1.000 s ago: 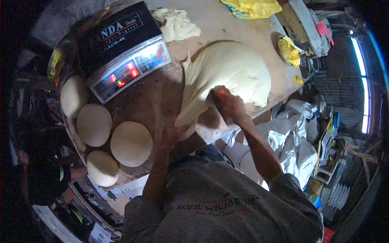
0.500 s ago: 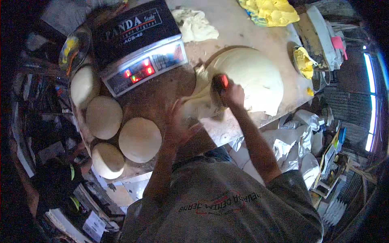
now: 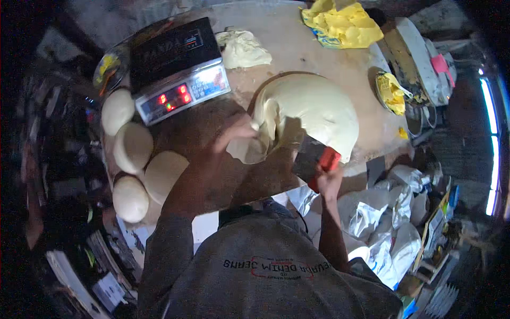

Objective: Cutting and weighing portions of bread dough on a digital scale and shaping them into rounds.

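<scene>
The left forearm (image 3: 187,194) hides part of 1 dough ball (image 3: 162,173). Blur softens the left hand (image 3: 237,131), leaving its hold unclear. The right hand (image 3: 329,183) covers part of the red handle (image 3: 330,158). The lower edge crops the shirt (image 3: 255,292).

Left hand (image 3: 238,128): stretched farther from the body than the other, directed to the right, fingers partly bent; blur hides how tightly they close.
Left forearm (image 3: 199,173): bare, slanting from lower left up toward the right, crossing ahead of the torso.
Right hand (image 3: 329,182): closed in a firm grip, fingers wrapped round, nearer the body.
Right forearm (image 3: 331,223): bare, running almost straight up to the wrist.
Torso (image 3: 249,292): seen from above, between the arms.
Spacing: hands well apart.
</scene>
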A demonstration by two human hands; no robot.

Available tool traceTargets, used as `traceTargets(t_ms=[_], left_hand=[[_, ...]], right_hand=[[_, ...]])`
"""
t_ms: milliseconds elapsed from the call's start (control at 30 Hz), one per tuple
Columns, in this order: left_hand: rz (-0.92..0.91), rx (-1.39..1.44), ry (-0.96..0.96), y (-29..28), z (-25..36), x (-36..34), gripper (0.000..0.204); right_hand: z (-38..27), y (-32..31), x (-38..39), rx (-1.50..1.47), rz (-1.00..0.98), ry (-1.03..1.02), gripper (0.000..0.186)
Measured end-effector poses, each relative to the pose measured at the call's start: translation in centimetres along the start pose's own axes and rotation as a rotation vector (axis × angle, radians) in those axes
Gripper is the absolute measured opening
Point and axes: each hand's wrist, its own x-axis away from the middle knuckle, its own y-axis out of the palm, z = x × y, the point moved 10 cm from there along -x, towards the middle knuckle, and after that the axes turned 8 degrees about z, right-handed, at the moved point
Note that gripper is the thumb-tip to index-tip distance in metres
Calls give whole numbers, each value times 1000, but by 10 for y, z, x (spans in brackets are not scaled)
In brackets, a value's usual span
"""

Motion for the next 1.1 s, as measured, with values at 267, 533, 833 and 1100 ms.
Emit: traceTargets(t_ms=[267,533,833,1100], left_hand=[[268,59,-209,60,-17,153,60],[509,1488,-276,55,-83,230,40],[1153,1163,269,-260,84,256,35],[1152,1359,323,-394,-35,147,36]], right_hand=[[-100,156,-24,418,-604,-554,22],[-61,232,40,430,334,-1191,19],[19,124,10,390,-590,-465,40],[41,101,27,757,-534,-96,37]])
